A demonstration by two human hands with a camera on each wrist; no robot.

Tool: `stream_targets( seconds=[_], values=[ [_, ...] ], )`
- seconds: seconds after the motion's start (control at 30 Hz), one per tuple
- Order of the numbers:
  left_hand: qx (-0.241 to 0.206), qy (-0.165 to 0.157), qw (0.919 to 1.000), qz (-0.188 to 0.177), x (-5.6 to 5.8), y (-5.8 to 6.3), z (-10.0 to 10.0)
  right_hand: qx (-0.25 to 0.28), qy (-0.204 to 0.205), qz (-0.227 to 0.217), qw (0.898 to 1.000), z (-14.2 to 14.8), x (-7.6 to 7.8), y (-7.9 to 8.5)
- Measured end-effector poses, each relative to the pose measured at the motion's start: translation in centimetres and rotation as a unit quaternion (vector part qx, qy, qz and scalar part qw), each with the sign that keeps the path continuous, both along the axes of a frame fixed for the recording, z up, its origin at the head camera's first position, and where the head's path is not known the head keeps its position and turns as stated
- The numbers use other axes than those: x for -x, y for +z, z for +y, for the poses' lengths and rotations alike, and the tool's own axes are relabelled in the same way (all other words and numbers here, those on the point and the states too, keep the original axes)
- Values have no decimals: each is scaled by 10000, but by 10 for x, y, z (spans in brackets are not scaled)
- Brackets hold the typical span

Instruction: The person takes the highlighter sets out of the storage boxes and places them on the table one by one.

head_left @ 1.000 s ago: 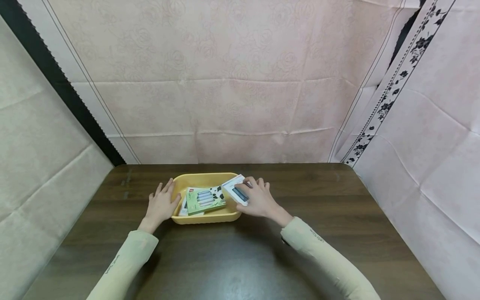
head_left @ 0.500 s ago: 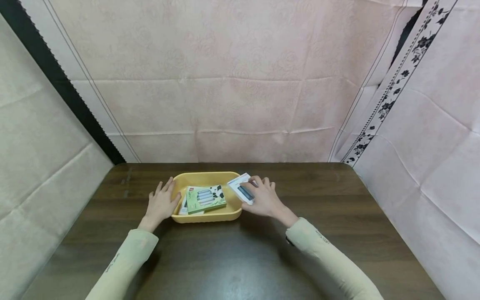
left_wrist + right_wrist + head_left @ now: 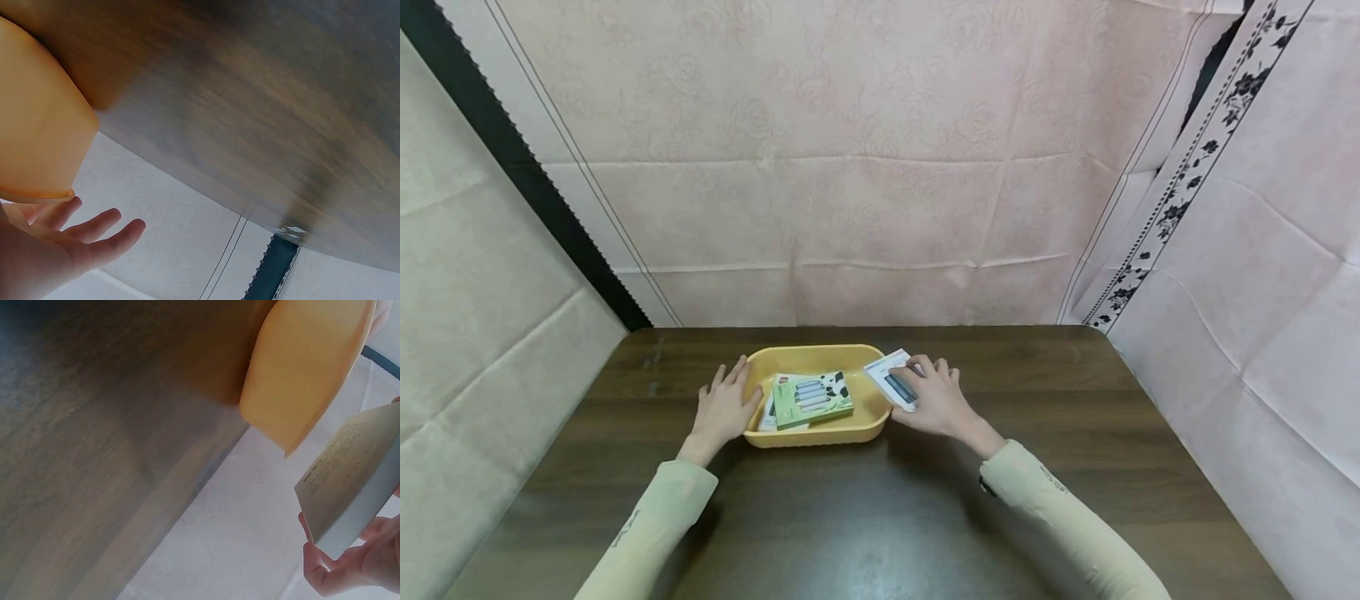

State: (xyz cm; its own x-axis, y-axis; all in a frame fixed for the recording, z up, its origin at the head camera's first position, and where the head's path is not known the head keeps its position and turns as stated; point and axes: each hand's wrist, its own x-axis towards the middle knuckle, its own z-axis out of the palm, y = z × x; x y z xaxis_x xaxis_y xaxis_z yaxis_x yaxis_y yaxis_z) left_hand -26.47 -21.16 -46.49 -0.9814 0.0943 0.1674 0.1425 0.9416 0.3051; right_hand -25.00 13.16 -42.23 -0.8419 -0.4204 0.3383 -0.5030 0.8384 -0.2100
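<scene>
A yellow plastic basket [image 3: 820, 437] sits on the table. In it lies a green box [image 3: 812, 399] with a panda and several pale pens printed on it, partly over a white box [image 3: 767, 414]. My left hand [image 3: 722, 408] rests on the basket's left rim, fingers fairly straight; the left wrist view shows its fingertips [image 3: 115, 215] at the rim. My right hand [image 3: 936, 400] grips another small white box [image 3: 890, 379] with blue print, held tilted by the basket's right end. Small text and a barcode show on that box's underside [image 3: 350, 456] in the right wrist view.
The brown wooden table [image 3: 850, 533] extends to both sides and in front of the basket. Behind it hangs a pale patterned cloth [image 3: 865, 217], and more cloth [image 3: 1262, 350] hangs on either side.
My right hand has moved to the right with the white box, from over the basket's right part to its right rim. My left hand has stayed in place.
</scene>
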Motion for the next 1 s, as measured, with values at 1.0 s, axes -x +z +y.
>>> stream_targets(
  seconds=[1.0],
  values=[
    [7, 22, 9999, 128, -1, -2, 0, 96, -404, 108, 9991, 22, -5, -11]
  ],
)
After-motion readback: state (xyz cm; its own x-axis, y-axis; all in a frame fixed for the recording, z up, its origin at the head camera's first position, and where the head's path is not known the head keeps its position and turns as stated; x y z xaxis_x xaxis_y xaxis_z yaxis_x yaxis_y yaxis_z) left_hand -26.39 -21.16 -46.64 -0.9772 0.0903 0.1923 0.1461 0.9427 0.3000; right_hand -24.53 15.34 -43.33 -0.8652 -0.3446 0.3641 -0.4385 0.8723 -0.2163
